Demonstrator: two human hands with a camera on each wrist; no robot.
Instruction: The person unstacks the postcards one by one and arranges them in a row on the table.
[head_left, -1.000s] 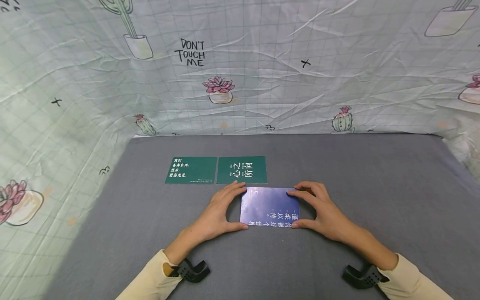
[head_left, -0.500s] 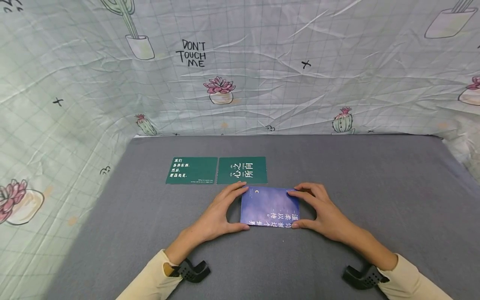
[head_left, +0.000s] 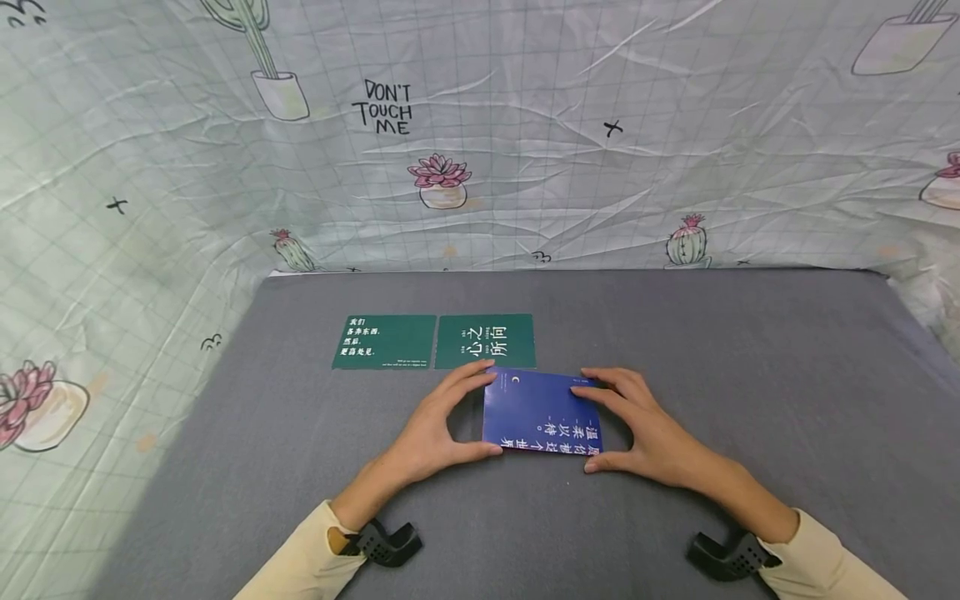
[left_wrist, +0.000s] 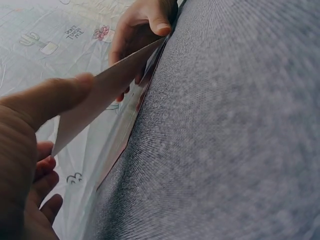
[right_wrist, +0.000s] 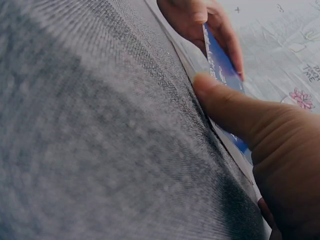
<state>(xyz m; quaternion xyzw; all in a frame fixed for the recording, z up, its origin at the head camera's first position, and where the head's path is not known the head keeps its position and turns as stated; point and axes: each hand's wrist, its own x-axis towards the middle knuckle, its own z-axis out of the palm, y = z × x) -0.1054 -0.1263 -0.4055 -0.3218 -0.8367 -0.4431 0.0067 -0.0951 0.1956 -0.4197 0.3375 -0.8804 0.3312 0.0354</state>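
A blue-violet postcard [head_left: 540, 412] with white lettering lies between both hands in the head view. My left hand [head_left: 435, 425] holds its left end, with the thumb at the near edge and the fingers at the far edge. That end is raised off the table, as the postcard's pale back [left_wrist: 90, 107] shows in the left wrist view. My right hand [head_left: 652, 425] is at the right end, a fingertip over the top right corner. Its thumb [right_wrist: 225, 100] stands just off the near edge in the head view. A thin flat sheet [left_wrist: 122, 137] lies under the raised postcard.
Two green cards [head_left: 384, 342] with white writing lie side by side beyond the left hand, close to the postcard's far edge. The grey cloth-covered table [head_left: 720, 333] ends at a patterned curtain [head_left: 540, 183]. Both wrists wear black devices [head_left: 386, 543].
The postcard's left end has risen and shifted slightly away from me, and its surface looks darker blue. My right thumb has moved nearer to me, off the postcard's edge.
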